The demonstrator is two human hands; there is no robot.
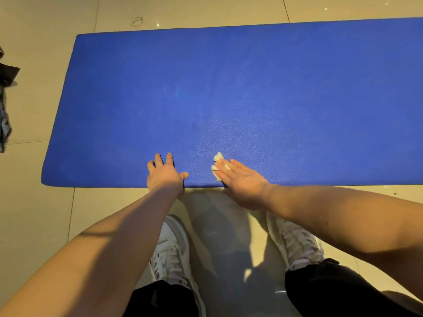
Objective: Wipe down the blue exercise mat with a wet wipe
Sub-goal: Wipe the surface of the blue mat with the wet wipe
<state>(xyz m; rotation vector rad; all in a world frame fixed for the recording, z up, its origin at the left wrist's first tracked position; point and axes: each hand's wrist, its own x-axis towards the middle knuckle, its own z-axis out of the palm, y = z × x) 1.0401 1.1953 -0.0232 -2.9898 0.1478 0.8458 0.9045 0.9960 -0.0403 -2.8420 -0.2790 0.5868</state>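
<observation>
The blue exercise mat lies flat on the tiled floor and runs out of view on the right. My right hand presses a crumpled white wet wipe onto the mat near its front edge with straight fingers; most of the wipe is hidden under the fingers. My left hand rests flat on the mat's front edge, fingers spread, a short way left of the wipe.
Beige glossy floor tiles surround the mat. My two white sneakers stand just in front of the mat's near edge. Dark fabric or a bag lies at the far left edge of view.
</observation>
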